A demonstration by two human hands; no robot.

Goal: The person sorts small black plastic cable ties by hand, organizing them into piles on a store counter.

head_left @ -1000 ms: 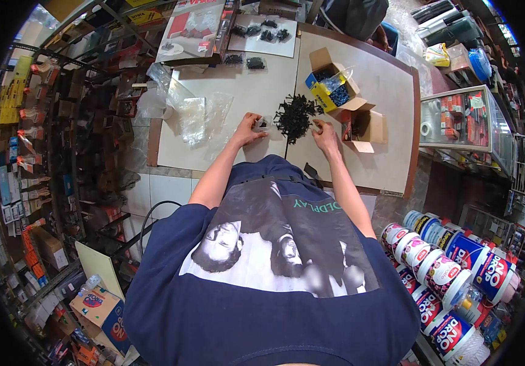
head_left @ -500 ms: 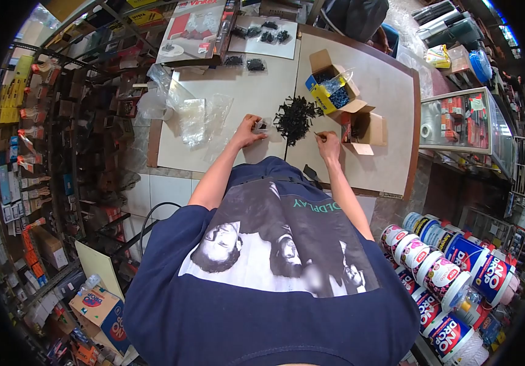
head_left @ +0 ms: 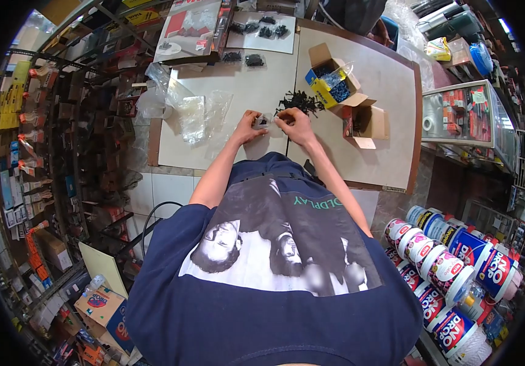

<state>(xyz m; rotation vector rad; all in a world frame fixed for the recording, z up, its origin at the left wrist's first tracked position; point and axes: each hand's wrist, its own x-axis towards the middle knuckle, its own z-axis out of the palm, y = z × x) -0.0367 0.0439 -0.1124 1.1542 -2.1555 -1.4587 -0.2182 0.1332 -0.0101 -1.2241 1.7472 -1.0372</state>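
My left hand [head_left: 248, 128] is closed on the edge of a small clear plastic bag [head_left: 264, 120] with a few dark pieces inside. Right at the bag's mouth, my right hand [head_left: 296, 126] has its fingertips pinched together; whatever they hold is too small to make out. Just beyond that hand lies a loose pile of small black screws [head_left: 302, 102], partly covered by it. Flat clear bags [head_left: 193, 119] lie to the left of my left hand. Farther back on the table sit filled bags of black pieces [head_left: 254, 60].
A yellow-and-blue box [head_left: 318, 90] of small blue pieces stands open beyond the pile, beside an open brown carton [head_left: 373, 122]. A Vinitex box [head_left: 189, 30] occupies the back left. Paint buckets [head_left: 451, 268] are stacked at right; crowded shelves [head_left: 30, 140] line the left.
My right hand has moved left from the near right side of the pile to the bag's mouth. My left hand stays in place with the bag.
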